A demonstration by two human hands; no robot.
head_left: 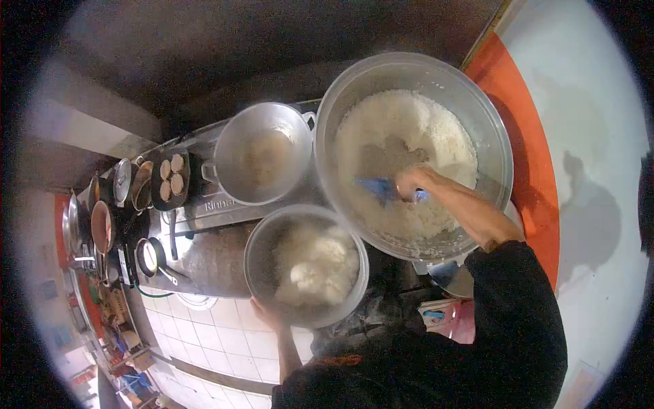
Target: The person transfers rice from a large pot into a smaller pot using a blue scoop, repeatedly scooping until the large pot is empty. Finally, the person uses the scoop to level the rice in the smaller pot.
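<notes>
Inside the large metal pot (505, 170) of cooked rice (446, 136), my right hand (413, 184) is closed around a blue scoop (381, 187). The scoop is blurred by steam, and part of it sits behind my fingers. A patch of dark pot bottom shows past the rice. Nearer my body is a smaller metal pot (251, 262), holding a white mound of rice (320, 273) under steam. My left hand (266, 315) grips the outer side of this smaller pot at its rim; some of its fingers are hidden.
A wide metal wok (228, 150) with two handles rests on the stove (221, 206). Left of it, a square black pan (163, 194) holds several round patties. More pans and a small frying pan (146, 255) lie further left. A wall (579, 136) rises at right.
</notes>
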